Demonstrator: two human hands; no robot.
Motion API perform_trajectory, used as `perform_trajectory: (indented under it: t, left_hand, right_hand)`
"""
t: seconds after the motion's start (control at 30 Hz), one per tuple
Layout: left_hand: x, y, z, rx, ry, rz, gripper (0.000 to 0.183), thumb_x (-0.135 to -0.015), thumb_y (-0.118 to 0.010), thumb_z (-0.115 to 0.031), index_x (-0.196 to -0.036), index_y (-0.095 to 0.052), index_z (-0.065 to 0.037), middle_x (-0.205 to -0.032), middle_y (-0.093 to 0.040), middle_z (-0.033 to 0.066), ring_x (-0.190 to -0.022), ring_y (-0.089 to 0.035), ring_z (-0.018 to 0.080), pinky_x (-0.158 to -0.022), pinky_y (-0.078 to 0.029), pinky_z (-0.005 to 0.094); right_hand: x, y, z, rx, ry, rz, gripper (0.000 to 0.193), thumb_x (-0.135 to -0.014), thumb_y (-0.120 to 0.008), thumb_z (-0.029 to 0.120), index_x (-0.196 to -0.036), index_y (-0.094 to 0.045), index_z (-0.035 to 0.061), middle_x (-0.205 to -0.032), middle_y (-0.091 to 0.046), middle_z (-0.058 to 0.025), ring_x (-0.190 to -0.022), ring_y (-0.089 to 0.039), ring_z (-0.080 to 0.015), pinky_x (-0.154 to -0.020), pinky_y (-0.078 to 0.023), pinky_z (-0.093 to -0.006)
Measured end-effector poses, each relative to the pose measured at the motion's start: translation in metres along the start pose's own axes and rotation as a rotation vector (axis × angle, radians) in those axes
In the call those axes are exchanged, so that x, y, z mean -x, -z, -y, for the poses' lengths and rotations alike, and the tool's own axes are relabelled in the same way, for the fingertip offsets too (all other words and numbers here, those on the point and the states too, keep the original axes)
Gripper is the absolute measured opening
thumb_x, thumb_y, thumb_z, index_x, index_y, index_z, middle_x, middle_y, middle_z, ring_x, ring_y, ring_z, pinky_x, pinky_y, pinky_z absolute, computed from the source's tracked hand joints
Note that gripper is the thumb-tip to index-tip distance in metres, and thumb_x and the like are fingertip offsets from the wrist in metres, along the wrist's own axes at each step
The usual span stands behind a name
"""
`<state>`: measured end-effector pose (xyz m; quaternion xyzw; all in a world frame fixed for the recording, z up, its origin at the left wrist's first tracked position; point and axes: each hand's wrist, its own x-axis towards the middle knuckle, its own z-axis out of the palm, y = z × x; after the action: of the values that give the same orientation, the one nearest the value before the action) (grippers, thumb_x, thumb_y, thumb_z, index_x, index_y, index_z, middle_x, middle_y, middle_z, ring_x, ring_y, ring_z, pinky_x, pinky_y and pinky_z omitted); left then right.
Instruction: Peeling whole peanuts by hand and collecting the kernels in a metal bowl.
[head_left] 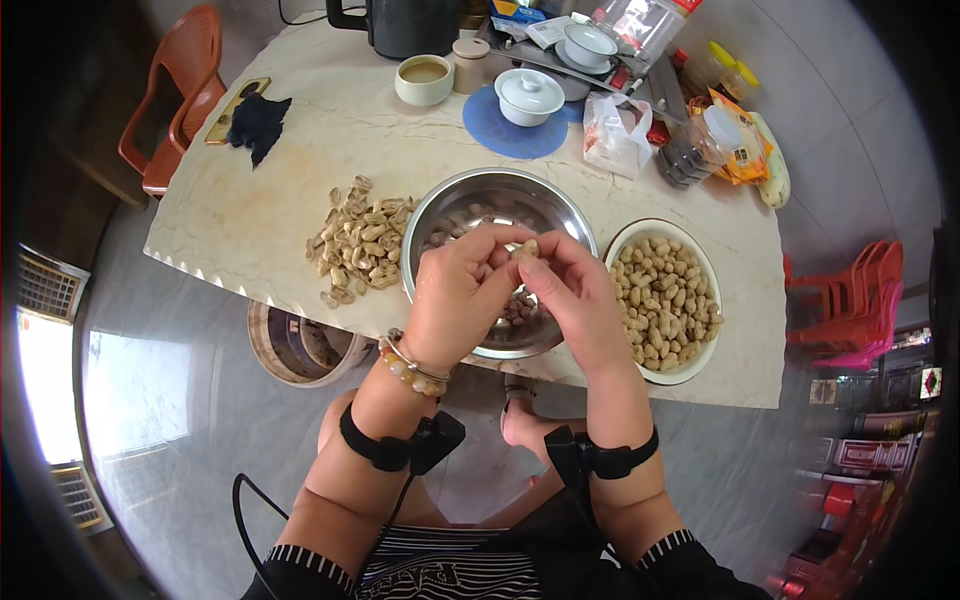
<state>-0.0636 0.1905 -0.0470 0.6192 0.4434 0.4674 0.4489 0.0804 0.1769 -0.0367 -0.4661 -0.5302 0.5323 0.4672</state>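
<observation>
Noted one tan peanut point(526, 249) pinched between both hands point(450, 290) above steel bowl point(505, 192).
Observed reddish-brown kernels point(518, 308) loose inside; pale shells point(365, 240) heaped on counter point(290, 200), just left of steel bowl; whole unshelled peanuts point(665, 300) filling white oval bowl point(672, 377) at right.

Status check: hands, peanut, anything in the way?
Left hand and right hand pinching one small tan peanut. Peanut above round silver metal bowl. Possible obstacle: white oval bowl of unshelled peanuts beside right hand.
</observation>
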Motion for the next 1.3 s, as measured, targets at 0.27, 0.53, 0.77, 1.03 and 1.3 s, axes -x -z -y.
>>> perform_trajectory:
  t: [0.27, 0.53, 0.77, 1.03, 1.3]
  left_hand:
    - [-0.004, 0.012, -0.004, 0.451, 0.219, 0.22, 0.021, -0.082, -0.067, -0.004, -0.101, -0.06, 0.001, -0.073, -0.064, 0.0029, -0.056, -0.057, 0.0044, -0.048, -0.044, 0.0158]
    - [-0.006, 0.008, 0.003, 0.718, 0.249, 0.16, 0.017, -0.082, -0.067, -0.003, -0.095, -0.056, -0.002, -0.077, -0.065, 0.0065, -0.059, -0.061, 0.0095, -0.051, -0.051, 0.0201]
    - [-0.004, 0.01, 0.003, 0.71, 0.144, 0.19, 0.019, -0.081, -0.067, 0.0, -0.097, -0.056, -0.001, -0.083, -0.065, 0.0088, -0.066, -0.064, 0.0132, -0.058, -0.055, 0.0235]
    - [-0.003, 0.015, 0.003, 0.705, 0.164, 0.257, 0.021, -0.083, -0.066, -0.003, -0.098, -0.051, -0.002, -0.083, -0.065, 0.0084, -0.072, -0.065, 0.0145, -0.062, -0.055, 0.0247]
    - [-0.001, 0.009, 0.002, 0.739, 0.262, 0.274, 0.021, -0.087, -0.064, -0.014, -0.095, -0.047, -0.006, -0.078, -0.064, 0.0065, -0.068, -0.065, 0.015, -0.06, -0.054, 0.0239]
  right_hand:
    - [0.0, 0.019, 0.006, -0.262, -0.182, 0.125, 0.02, -0.091, -0.057, 0.027, -0.088, -0.062, 0.0077, -0.075, -0.055, 0.0054, -0.065, -0.043, -0.0011, -0.058, -0.032, -0.0169]
    - [0.003, -0.006, 0.007, -0.249, 0.082, 0.003, 0.018, -0.093, -0.057, 0.018, -0.088, -0.06, 0.0008, -0.074, -0.056, -0.0008, -0.069, -0.054, -0.0066, -0.059, -0.042, -0.0204]
    - [-0.002, 0.0, -0.009, 0.086, 0.334, -0.076, 0.016, -0.088, -0.062, 0.015, -0.093, -0.061, -0.0003, -0.078, -0.052, -0.0055, -0.066, -0.051, -0.0134, -0.059, -0.041, -0.0257]
    - [-0.001, -0.009, -0.004, 0.392, 0.553, -0.196, 0.013, -0.085, -0.061, 0.009, -0.079, -0.052, 0.0009, -0.07, -0.048, -0.0109, -0.06, -0.048, -0.0233, -0.055, -0.039, -0.0317]
    - [0.001, -0.006, -0.002, 0.474, 0.589, -0.225, 0.015, -0.083, -0.062, 0.01, -0.078, -0.052, 0.0012, -0.069, -0.047, -0.0118, -0.057, -0.048, -0.0267, -0.051, -0.039, -0.0335]
